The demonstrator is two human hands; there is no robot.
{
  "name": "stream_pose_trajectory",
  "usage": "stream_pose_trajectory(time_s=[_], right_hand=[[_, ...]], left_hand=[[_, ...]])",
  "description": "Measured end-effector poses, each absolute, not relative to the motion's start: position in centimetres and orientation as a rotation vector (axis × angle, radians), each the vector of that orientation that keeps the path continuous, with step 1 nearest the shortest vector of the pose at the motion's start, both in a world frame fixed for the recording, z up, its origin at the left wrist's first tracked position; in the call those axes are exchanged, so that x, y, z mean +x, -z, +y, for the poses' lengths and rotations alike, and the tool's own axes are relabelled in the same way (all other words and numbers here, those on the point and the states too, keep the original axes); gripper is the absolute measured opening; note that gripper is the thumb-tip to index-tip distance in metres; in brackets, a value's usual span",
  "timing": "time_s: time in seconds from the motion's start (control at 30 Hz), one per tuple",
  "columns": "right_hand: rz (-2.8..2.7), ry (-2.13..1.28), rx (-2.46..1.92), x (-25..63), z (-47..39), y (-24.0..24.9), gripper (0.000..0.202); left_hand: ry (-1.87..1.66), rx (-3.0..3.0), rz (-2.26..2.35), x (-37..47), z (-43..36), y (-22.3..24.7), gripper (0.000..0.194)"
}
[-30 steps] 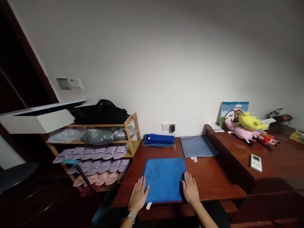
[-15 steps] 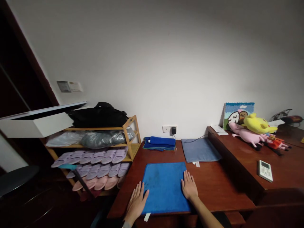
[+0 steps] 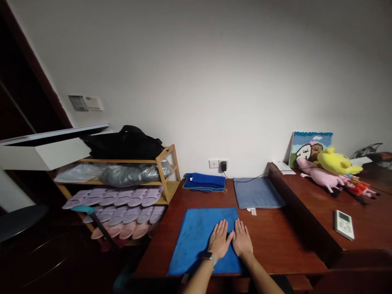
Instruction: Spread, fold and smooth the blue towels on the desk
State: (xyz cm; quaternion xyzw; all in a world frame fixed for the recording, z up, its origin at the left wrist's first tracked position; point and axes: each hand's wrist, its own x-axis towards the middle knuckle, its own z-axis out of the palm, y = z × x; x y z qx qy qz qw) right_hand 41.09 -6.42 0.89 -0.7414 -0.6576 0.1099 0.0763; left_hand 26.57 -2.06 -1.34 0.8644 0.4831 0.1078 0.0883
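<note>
A bright blue cloth with a few dark spots lies spread flat at the front of the brown wooden table. My left hand, a watch on its wrist, rests palm down on the right half of the cloth, fingers stretched out. Close beside it my right hand lies flat along the cloth's right edge, fingers extended, thumbs nearly touching. Neither hand grips anything. Farther back are a folded dark blue cloth and a grey-blue cloth with a white tag.
To the left stands a wooden rack with several slippers and a black bag. On the right, a raised desk holds plush toys, a picture and a white remote-like device. A plugged-in adapter trails a black cable.
My left hand has moved from the cloth's left edge across to the right, beside my right hand. The right hand stays about where it was. The view has shifted slightly.
</note>
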Motion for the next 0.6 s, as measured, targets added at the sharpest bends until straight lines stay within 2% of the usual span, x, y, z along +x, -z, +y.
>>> stream_pose_trajectory(time_s=[0.3,0.6], right_hand=[[-1.889,-0.359,-2.23,41.2,-6.2,-0.5,0.069],[-1.892,-0.384,-2.267,41.3,-5.3,-0.8,0.068]], left_hand=[[-0.248,2.418,1.85,10.8,0.9,0.6,0.085],[-0.324,2.412,1.874,9.2,0.9,1.2,0.085]])
